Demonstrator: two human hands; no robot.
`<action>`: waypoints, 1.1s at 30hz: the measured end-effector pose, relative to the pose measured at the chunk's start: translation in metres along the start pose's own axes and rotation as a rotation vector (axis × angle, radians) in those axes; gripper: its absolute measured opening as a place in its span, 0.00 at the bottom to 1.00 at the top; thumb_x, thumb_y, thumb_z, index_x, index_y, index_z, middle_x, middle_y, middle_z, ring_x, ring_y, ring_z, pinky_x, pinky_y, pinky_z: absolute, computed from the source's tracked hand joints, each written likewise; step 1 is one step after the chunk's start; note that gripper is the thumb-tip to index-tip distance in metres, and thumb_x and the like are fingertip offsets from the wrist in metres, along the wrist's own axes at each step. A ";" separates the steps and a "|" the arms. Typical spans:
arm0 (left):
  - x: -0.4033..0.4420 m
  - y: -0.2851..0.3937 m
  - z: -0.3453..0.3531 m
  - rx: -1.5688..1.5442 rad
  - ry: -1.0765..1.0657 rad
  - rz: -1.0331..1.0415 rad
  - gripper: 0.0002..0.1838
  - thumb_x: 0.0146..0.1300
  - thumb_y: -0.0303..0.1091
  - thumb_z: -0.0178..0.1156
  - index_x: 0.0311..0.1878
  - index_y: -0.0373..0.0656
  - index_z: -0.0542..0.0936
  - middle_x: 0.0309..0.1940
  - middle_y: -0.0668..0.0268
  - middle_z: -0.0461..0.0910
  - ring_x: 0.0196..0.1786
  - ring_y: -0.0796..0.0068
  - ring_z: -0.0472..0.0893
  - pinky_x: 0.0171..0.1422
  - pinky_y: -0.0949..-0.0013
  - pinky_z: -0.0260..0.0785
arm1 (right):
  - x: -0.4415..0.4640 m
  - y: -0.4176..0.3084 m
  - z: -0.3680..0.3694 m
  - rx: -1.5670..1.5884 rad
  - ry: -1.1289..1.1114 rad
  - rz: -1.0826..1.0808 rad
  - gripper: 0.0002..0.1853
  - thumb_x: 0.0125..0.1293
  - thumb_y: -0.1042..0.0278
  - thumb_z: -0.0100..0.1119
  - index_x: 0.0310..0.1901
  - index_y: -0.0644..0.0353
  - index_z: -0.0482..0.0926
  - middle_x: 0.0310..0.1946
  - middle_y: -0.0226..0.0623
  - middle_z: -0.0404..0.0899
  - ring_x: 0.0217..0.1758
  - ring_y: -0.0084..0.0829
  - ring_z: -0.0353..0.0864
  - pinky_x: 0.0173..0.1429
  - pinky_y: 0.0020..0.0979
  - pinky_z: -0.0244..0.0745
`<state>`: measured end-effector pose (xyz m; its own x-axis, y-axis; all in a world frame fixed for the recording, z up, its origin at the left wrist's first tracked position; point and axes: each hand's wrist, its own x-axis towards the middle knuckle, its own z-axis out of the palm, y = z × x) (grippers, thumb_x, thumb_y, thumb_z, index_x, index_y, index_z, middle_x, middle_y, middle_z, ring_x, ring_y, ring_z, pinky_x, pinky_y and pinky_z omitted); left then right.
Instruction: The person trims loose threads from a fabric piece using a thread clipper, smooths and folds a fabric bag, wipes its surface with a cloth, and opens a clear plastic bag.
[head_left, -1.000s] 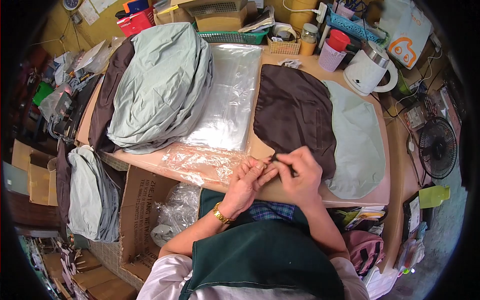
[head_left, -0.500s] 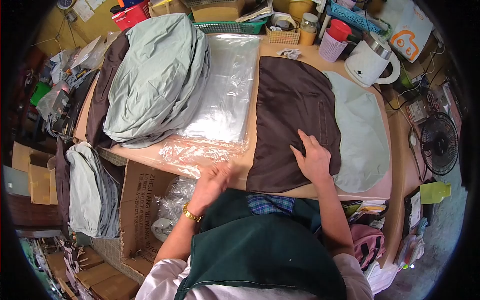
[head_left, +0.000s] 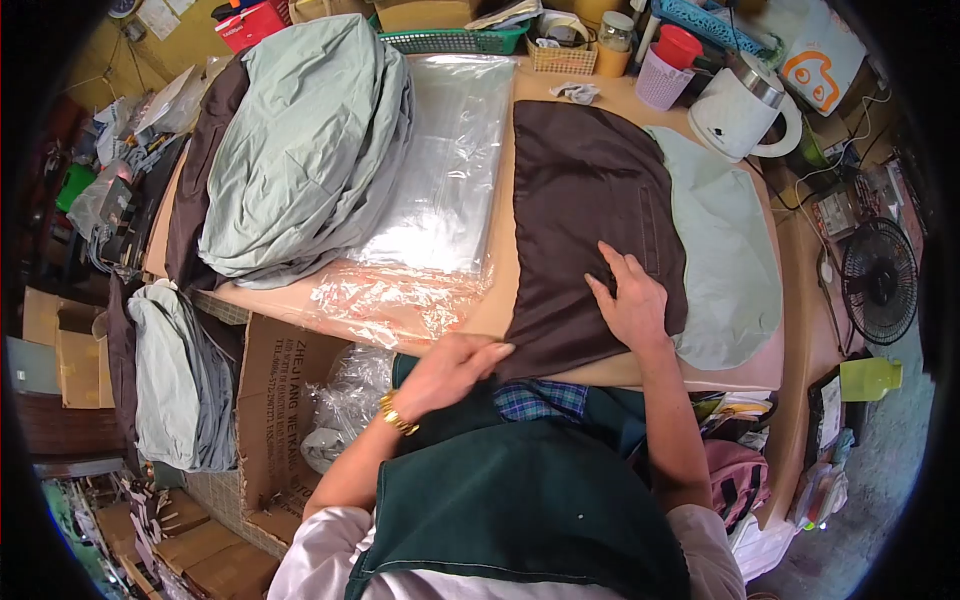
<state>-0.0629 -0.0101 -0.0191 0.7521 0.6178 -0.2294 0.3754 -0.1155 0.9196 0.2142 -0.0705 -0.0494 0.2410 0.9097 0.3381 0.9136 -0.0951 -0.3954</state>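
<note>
A dark brown fabric piece [head_left: 580, 180] with a stitched slit near its right side lies on the table before me. My left hand [head_left: 450, 375], with a gold watch on its wrist, pinches the near left corner of this fabric at the table's front edge. My right hand [head_left: 636, 305] rests on the brown fabric, fingers apart and holding nothing. Partly under the brown fabric's right side lies a pale green fabric piece [head_left: 735, 260]. Left of the brown fabric is a stack of clear plastic bags [head_left: 445, 180].
A large heap of pale green fabric [head_left: 300, 150] covers the table's left part. Along the back stand a green basket [head_left: 450, 41], a pink cup [head_left: 663, 82] and a white kettle [head_left: 738, 110]. A fan [head_left: 880, 280] is at right; a cardboard box [head_left: 275, 420] stands below left.
My left hand has moved right to the brown fabric's near corner and closed on it. My right hand stays spread on the fabric, shifted very slightly.
</note>
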 end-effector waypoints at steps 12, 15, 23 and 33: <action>-0.045 0.006 -0.051 -0.792 0.327 0.055 0.29 0.67 0.27 0.61 0.70 0.38 0.64 0.66 0.55 0.68 0.66 0.67 0.72 0.65 0.65 0.70 | -0.001 0.003 0.005 -0.119 0.027 0.010 0.26 0.60 0.60 0.66 0.60 0.54 0.75 0.37 0.40 0.76 0.35 0.42 0.83 0.40 0.41 0.77; 0.011 0.005 0.011 -0.479 0.372 0.165 0.28 0.70 0.35 0.59 0.69 0.35 0.64 0.61 0.52 0.72 0.62 0.65 0.76 0.62 0.64 0.72 | 0.001 0.002 0.001 -0.092 0.033 0.016 0.26 0.60 0.60 0.66 0.60 0.54 0.76 0.37 0.40 0.76 0.35 0.42 0.83 0.40 0.41 0.77; 0.004 -0.012 0.003 0.138 -0.043 -0.025 0.13 0.71 0.39 0.58 0.39 0.36 0.80 0.17 0.72 0.68 0.23 0.80 0.65 0.28 0.70 0.59 | -0.001 0.004 0.003 -0.065 0.027 0.024 0.24 0.61 0.60 0.66 0.59 0.54 0.76 0.39 0.40 0.77 0.36 0.44 0.83 0.40 0.41 0.77; -0.043 -0.046 -0.020 -0.787 0.069 -0.067 0.19 0.73 0.46 0.56 0.27 0.45 0.77 0.13 0.79 0.60 0.17 0.87 0.57 0.23 0.77 0.50 | -0.001 0.001 -0.003 -0.034 -0.068 0.081 0.25 0.64 0.56 0.63 0.61 0.53 0.75 0.43 0.43 0.78 0.41 0.47 0.82 0.44 0.42 0.77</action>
<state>-0.1229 -0.0160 -0.0455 0.6963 0.6539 -0.2961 -0.0938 0.4918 0.8656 0.2162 -0.0728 -0.0476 0.2933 0.9235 0.2474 0.9029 -0.1825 -0.3893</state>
